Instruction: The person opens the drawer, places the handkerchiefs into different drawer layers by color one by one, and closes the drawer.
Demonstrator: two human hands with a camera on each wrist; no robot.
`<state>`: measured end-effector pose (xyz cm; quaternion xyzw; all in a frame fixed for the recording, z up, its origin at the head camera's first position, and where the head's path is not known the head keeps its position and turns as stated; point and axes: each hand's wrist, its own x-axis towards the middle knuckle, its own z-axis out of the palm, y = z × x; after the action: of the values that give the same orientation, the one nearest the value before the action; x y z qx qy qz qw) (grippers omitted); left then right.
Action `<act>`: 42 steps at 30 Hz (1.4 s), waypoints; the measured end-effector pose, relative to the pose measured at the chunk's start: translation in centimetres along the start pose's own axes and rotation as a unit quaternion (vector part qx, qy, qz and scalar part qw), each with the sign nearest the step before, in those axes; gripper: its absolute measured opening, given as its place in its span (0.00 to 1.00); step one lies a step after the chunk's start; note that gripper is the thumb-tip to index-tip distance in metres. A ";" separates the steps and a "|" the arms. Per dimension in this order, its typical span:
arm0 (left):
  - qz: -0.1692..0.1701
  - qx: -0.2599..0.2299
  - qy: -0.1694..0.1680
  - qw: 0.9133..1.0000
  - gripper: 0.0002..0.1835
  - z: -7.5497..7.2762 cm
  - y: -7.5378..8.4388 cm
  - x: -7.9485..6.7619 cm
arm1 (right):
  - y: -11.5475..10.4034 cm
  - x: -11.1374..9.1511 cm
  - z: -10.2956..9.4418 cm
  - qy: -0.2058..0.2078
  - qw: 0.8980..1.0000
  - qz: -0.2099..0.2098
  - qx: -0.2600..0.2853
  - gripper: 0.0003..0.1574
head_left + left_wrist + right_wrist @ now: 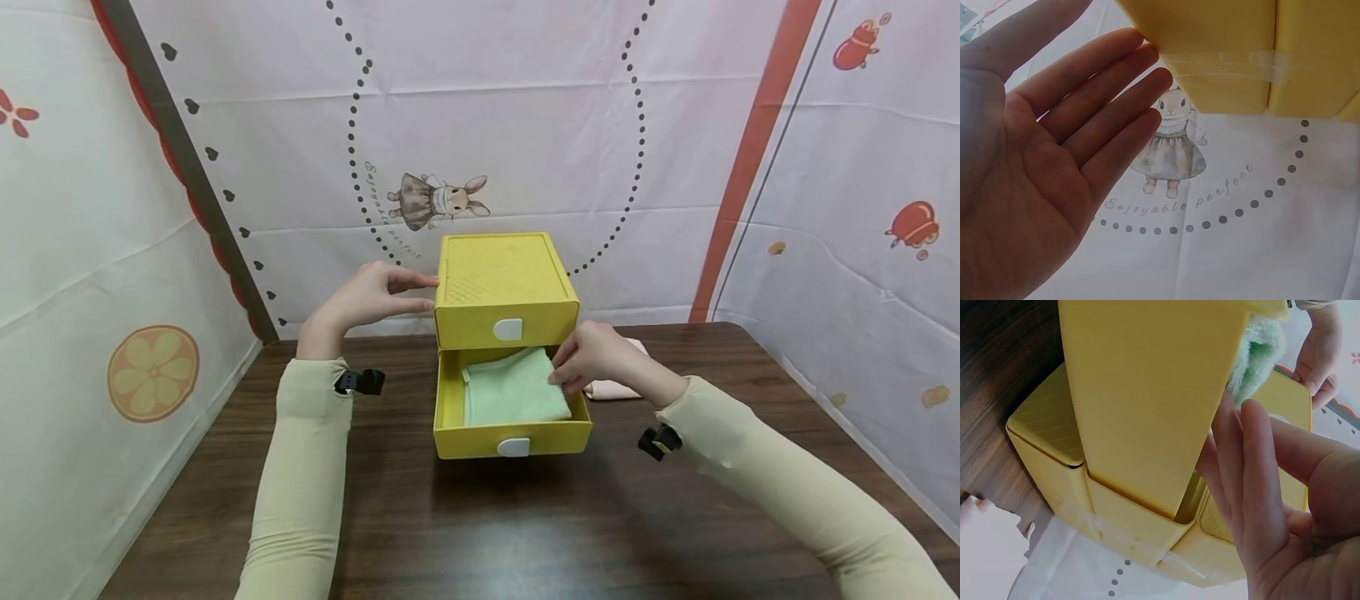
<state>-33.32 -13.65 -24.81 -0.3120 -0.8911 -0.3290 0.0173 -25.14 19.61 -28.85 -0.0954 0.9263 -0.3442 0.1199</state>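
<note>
A yellow drawer unit (504, 271) stands on the table against the patterned backdrop, its top drawer closed. Below that, a drawer (450, 443) is pulled out, with a folded light green towel (510, 392) lying inside. My right hand (596, 358) pinches the towel at its right edge; in the right wrist view its fingertips meet the fluffy green towel (1260, 359) beside the drawer's side wall. My left hand (367, 296) rests its fingertips against the unit's left side near the top, and the left wrist view shows its fingers (1107, 78) extended.
A pale pink cloth (613, 389) lies on the dark wooden table (510, 533) to the right of the unit, partly behind my right hand. White fabric with a printed rabbit (435, 201) hangs close behind the unit. Fabric walls flank both sides of the table.
</note>
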 end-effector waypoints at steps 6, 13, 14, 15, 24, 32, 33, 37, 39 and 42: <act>0.001 -0.004 -0.001 1.000 0.24 0.0 0.0 0.0 | -0.4 0.3 0.2 -0.002 1.000 0.000 -0.008 0.11; -0.002 0.001 0.003 1.000 0.23 0.0 0.1 0.0 | -0.6 0.3 0.4 0.001 1.000 0.006 -0.003 0.11; -0.002 0.001 0.002 1.000 0.23 0.0 0.1 0.0 | -0.6 0.3 0.4 0.000 1.000 0.008 0.000 0.11; -0.001 0.002 0.002 1.000 0.23 0.0 0.1 0.0 | -0.6 0.3 0.3 -0.001 1.000 0.008 0.002 0.11; 0.000 -0.002 0.001 1.000 0.24 0.0 -0.1 0.0 | -0.7 -0.1 -0.1 -0.001 1.000 0.008 0.023 0.17; 0.001 -0.005 0.001 1.000 0.23 0.0 0.0 0.0 | -0.3 -1.0 -0.6 0.001 1.000 -0.013 0.021 0.20; 0.002 -0.005 0.002 1.000 0.23 0.0 0.0 0.0 | -0.3 -1.1 -0.6 0.002 1.000 -0.018 0.020 0.19; 0.002 -0.009 0.002 1.000 0.24 0.0 0.0 0.0 | 0.0 -1.8 -0.4 0.013 0.999 -0.032 0.021 0.19; 0.002 -0.010 0.002 1.000 0.24 0.0 -0.1 0.0 | 0.1 -2.2 -0.3 0.020 0.999 -0.036 0.029 0.19; 0.003 -0.012 0.002 1.000 0.24 0.0 -0.2 0.0 | 0.1 -2.9 -0.1 0.033 0.998 -0.039 0.047 0.18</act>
<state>-33.44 -13.73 -24.96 -0.3145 -0.8860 -0.3404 0.0159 -22.39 20.48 -28.34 -0.1145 0.9081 -0.3948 0.0801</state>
